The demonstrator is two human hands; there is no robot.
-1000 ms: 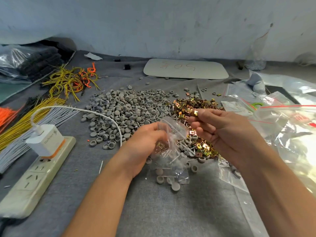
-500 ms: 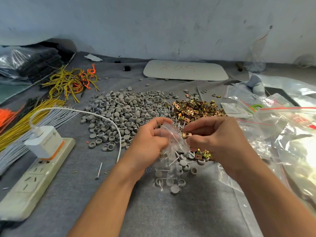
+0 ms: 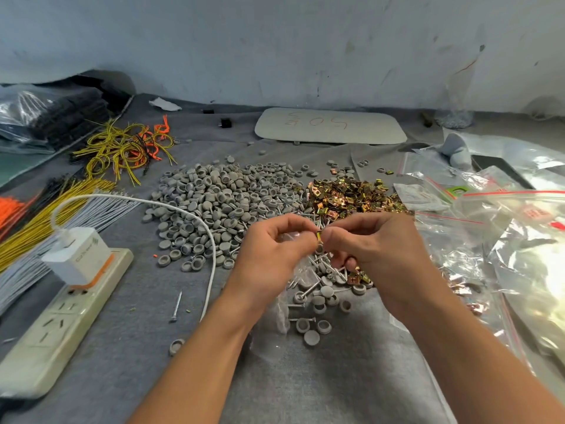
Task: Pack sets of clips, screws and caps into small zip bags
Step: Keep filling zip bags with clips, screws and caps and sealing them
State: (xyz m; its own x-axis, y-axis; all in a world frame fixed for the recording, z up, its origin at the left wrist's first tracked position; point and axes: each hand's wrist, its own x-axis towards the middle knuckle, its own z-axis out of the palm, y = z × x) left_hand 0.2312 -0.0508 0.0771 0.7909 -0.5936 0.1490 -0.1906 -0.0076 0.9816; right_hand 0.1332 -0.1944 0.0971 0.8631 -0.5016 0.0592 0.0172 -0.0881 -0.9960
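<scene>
My left hand (image 3: pixel 275 255) pinches the mouth of a small clear zip bag (image 3: pixel 281 313), which hangs down below my wrist and looks crumpled. My right hand (image 3: pixel 376 252) pinches a gold clip (image 3: pixel 319 237) at the bag's mouth, fingertips of both hands nearly touching. Behind my hands lie a heap of grey caps (image 3: pixel 220 200) and a pile of gold clips (image 3: pixel 351 197). Loose screws and caps (image 3: pixel 318 298) are scattered on the grey cloth under my hands.
A white power strip (image 3: pixel 61 325) with a charger (image 3: pixel 78 255) and its cable sits at the left. Bundles of yellow, grey and orange wires (image 3: pixel 46 209) lie far left. Clear zip bags (image 3: pixel 489 228) pile at the right. A pale board (image 3: pixel 330 127) rests by the wall.
My right hand came down from the clip pile with a clip and met my left hand at the bag's mouth. The bag now hangs lower under my left hand.
</scene>
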